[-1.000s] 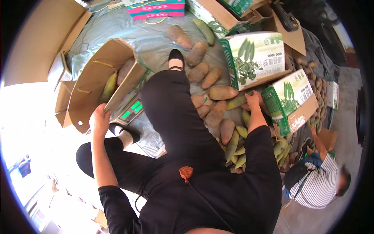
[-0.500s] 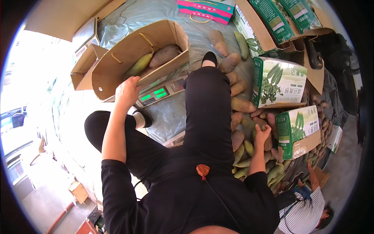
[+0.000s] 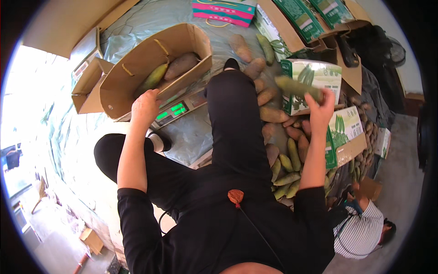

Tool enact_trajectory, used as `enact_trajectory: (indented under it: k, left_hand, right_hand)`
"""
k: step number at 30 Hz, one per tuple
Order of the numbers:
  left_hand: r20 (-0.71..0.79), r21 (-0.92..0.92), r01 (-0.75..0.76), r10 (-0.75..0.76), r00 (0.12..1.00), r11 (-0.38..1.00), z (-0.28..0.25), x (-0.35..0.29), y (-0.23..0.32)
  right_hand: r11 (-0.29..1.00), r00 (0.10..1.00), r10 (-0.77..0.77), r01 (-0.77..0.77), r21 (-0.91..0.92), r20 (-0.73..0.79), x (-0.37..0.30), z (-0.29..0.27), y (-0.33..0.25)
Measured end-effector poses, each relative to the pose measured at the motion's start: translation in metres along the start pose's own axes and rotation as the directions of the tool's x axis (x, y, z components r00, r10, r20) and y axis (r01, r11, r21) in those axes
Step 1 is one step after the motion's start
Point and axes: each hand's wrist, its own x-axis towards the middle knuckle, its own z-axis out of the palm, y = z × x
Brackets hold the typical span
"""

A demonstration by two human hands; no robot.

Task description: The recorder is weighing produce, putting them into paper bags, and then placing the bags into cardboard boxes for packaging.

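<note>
My left hand (image 3: 145, 107) grips the near edge of an open cardboard box (image 3: 137, 68) that rests on a weighing scale (image 3: 175, 111) with a green lit display. Inside the box lie a yellow-green fruit (image 3: 151, 78) and a brown one (image 3: 181, 65). My right hand (image 3: 321, 109) is raised and holds a long green fruit (image 3: 296, 88), blurred by motion, above a heap of brown and green fruit (image 3: 285, 150) on the floor to my right. My black-trousered leg (image 3: 232, 128) stretches between the scale and the heap.
Green-and-white printed cartons (image 3: 315, 77) stand beyond the heap. A pink and teal box (image 3: 223, 10) lies at the top. Smaller empty cardboard boxes (image 3: 89, 86) sit left of the scale. A person in a striped shirt (image 3: 362, 230) crouches at lower right.
My right hand has lifted from the heap with a green fruit in it. My left hand stays on the box edge. The view has tilted slightly.
</note>
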Motion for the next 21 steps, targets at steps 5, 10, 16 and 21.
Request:
enact_trajectory:
  k: [5, 10, 16, 21]
  left_hand:
    - [0.053, 0.027, 0.013, -0.014, 0.998, 1.000, -0.003, -0.003, 0.000]
    - [0.034, 0.017, -0.052, 0.051, 0.998, 0.999, 0.004, 0.003, -0.002]
    - [0.067, -0.017, -0.035, 0.037, 0.997, 0.999, -0.001, 0.003, -0.004]
    - [0.091, -0.044, -0.039, 0.043, 0.995, 0.998, -0.004, 0.005, 0.006]
  right_hand:
    - [0.946, 0.974, -0.229, 0.222, 0.236, 0.002, 0.049, 0.075, -0.077]
    - [0.865, 0.927, -0.205, 0.022, 0.501, 0.314, 0.058, 0.156, -0.120]
    - [0.913, 0.927, -0.221, 0.088, 0.399, 0.302, 0.036, 0.149, -0.073]
    - [0.974, 0.969, 0.188, -0.205, 0.099, 0.159, -0.035, 0.094, 0.054]
